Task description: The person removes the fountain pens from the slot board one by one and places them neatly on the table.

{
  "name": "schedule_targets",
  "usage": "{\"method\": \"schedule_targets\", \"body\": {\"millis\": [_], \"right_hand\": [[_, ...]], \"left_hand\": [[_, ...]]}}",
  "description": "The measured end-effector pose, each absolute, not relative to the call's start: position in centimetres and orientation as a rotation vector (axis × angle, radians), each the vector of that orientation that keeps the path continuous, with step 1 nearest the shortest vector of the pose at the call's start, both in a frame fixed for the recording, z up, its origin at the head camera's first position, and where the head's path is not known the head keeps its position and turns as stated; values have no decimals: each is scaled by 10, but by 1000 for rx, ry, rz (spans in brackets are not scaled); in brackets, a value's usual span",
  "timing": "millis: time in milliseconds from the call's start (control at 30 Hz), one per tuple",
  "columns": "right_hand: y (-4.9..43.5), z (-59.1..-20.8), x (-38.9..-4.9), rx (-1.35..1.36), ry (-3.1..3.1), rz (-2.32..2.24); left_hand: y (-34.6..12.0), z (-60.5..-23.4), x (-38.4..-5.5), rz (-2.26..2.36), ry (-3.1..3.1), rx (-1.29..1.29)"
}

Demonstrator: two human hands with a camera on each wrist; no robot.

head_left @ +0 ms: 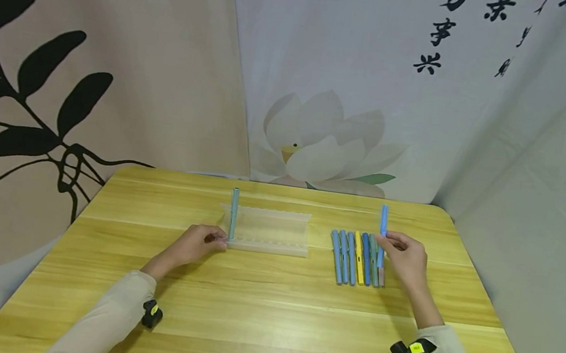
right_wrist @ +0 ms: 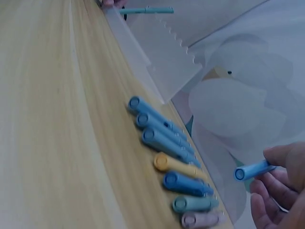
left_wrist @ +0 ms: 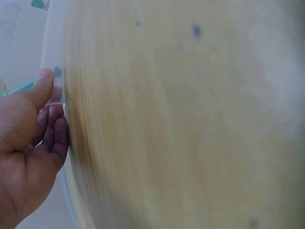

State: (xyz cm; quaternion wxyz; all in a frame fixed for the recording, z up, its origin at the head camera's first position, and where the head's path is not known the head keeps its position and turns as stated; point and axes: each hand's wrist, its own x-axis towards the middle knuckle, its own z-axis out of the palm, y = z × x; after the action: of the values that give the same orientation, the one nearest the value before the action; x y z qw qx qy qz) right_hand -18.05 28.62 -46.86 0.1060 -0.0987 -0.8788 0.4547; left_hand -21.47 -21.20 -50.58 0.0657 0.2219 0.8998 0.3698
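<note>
A clear plastic pen rack (head_left: 270, 230) with notched edges stands left of the table's middle. One teal pen (head_left: 234, 213) rests across its left end. My left hand (head_left: 204, 242) pinches the rack's near left corner; in the left wrist view the thumb (left_wrist: 44, 86) lies over the clear edge. My right hand (head_left: 404, 260) pinches a light blue pen (head_left: 385, 218) between thumb and fingers, lifted above the right end of a row of pens. In the right wrist view this blue pen (right_wrist: 252, 170) hangs apart from the row.
Lying side by side right of the rack are several pens: light blue pens (head_left: 340, 259), a yellow pen (head_left: 359, 258), a darker blue pen (head_left: 366, 259), a green pen (right_wrist: 194, 203) and a pinkish pen (right_wrist: 202, 219). A printed curtain (head_left: 351, 79) hangs behind the wooden table (head_left: 266, 326).
</note>
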Motion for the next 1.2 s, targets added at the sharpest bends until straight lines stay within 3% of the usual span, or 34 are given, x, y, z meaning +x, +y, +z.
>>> {"method": "schedule_targets", "body": {"millis": [1200], "right_hand": [[324,-497,-168,-440,-2851,1132]], "left_hand": [[-214,-507,-215,1132,2700,696]]}}
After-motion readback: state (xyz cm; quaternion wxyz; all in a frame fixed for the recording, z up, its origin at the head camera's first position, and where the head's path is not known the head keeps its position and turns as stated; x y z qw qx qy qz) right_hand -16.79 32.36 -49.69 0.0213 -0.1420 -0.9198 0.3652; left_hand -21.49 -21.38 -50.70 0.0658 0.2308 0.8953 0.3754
